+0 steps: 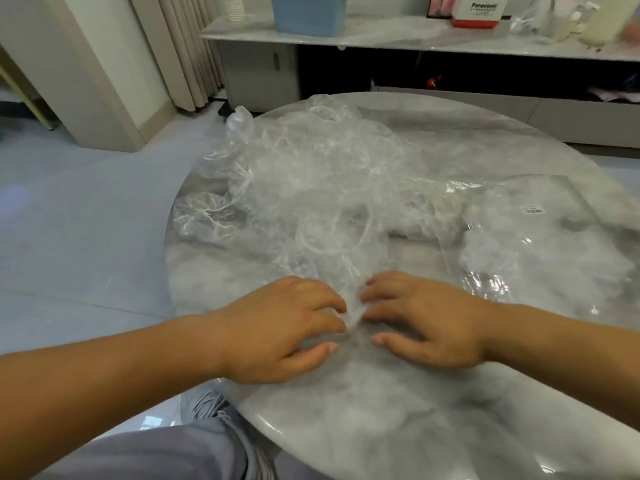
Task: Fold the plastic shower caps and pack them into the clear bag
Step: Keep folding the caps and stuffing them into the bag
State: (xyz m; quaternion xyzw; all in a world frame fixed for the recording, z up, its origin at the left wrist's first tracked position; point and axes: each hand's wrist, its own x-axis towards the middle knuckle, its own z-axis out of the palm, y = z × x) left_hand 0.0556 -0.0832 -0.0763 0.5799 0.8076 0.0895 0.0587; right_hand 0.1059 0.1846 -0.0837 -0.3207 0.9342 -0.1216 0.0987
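Both hands lie palm-down on the near part of a round, marble-patterned worktop (381, 417), facing each other with fingertips almost meeting. The left hand (277, 327) and the right hand (426, 323) have their fingers spread and only lightly bent, thumbs stretched out flat toward each other, and neither is closed round anything. Their fingertips press on a thin, crinkled shower cap (350, 308) that bunches up slightly in the narrow gap between them. This cap trails back into a loose heap of clear shower caps (311, 188) that covers the middle and left of the worktop, one piece hanging over the far left edge. The clear bag (540, 244) lies flat on the right side, just beside the heap, with a small white label (533, 210) on it. Behind stands a low shelf (381, 39) carrying a blue container (308, 13) and a red-and-white Panasonic box (479, 12). Grey trousers (173, 452) show at the bottom edge.
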